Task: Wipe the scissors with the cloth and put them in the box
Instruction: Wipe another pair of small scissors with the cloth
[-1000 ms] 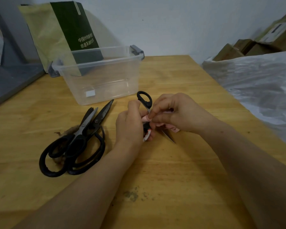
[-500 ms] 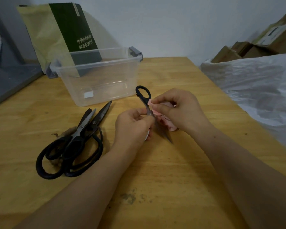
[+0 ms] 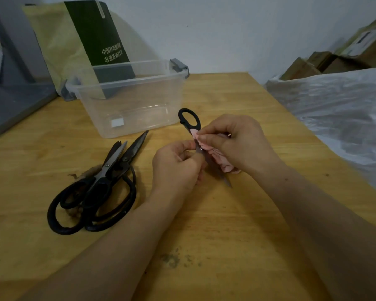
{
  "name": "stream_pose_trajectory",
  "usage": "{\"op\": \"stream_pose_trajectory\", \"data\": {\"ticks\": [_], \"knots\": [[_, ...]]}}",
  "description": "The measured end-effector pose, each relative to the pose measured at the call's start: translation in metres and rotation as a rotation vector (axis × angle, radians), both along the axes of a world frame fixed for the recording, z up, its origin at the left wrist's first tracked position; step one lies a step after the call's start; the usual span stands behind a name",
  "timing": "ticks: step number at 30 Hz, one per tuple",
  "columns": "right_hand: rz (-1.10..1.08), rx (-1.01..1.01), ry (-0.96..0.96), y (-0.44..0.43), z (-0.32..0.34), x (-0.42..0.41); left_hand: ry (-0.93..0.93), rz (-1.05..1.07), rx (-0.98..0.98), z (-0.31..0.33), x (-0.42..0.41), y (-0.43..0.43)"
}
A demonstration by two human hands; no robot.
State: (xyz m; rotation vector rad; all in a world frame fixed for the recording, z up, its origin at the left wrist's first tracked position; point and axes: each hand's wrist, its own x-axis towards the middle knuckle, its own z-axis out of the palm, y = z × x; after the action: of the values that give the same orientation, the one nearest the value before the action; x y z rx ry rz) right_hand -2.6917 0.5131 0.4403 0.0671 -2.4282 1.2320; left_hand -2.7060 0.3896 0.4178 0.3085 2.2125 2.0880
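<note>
While the left hand [image 3: 176, 168] pinches the small scissors [image 3: 188, 126], the right hand [image 3: 237, 144] has slid its gripped cloth [image 3: 224, 166] up toward the handle; wiping continues.

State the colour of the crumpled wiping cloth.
The crumpled cloth is pale pink, clearest in head view.

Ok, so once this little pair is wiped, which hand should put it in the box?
Left, probably. The left hand pinches the small scissors near the pivot, and the clear box sits ahead on its side. The right hand is full of pink cloth.
</note>
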Motion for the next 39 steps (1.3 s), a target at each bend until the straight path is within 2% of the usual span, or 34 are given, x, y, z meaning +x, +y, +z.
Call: {"op": "stream_pose_trajectory", "data": {"ticks": [4,7,11,16,19,20,22,24,25,32,39], "knots": [[0.055,0.11,-0.084,0.0,0.003,-0.002,-0.008,0.041,0.004,-0.002,-0.001,-0.001],[0.028,0.114,-0.136,0.004,0.003,-0.001,-0.037,0.032,0.015,-0.002,-0.002,0.0],[-0.014,-0.063,-0.038,0.002,-0.001,0.0,-0.016,0.018,0.005,-0.003,-0.003,0.001],[0.087,0.096,-0.068,0.002,-0.001,-0.003,-0.005,0.025,0.037,-0.003,-0.001,-0.001],[0.001,0.07,-0.063,0.007,0.002,-0.001,-0.018,0.021,0.083,-0.002,-0.002,0.0],[-0.069,0.003,-0.054,0.01,0.002,0.0,-0.019,0.026,0.099,-0.002,-0.003,0.0],[-0.142,-0.305,-0.057,0.014,0.006,0.001,-0.021,0.029,0.148,0.0,-0.003,0.0],[-0.099,-0.648,-0.127,0.013,0.013,0.002,-0.017,0.029,0.208,0.002,-0.003,-0.001],[-0.073,-0.739,-0.167,0.012,0.014,0.002,-0.007,0.032,0.22,0.002,-0.003,-0.002],[0.066,-0.564,-0.197,0.002,0.005,0.005,0.014,0.036,0.248,0.002,-0.003,-0.001],[0.022,-0.567,-0.159,-0.017,-0.008,-0.002,-0.023,0.034,0.27,0.001,-0.002,-0.001]]}}
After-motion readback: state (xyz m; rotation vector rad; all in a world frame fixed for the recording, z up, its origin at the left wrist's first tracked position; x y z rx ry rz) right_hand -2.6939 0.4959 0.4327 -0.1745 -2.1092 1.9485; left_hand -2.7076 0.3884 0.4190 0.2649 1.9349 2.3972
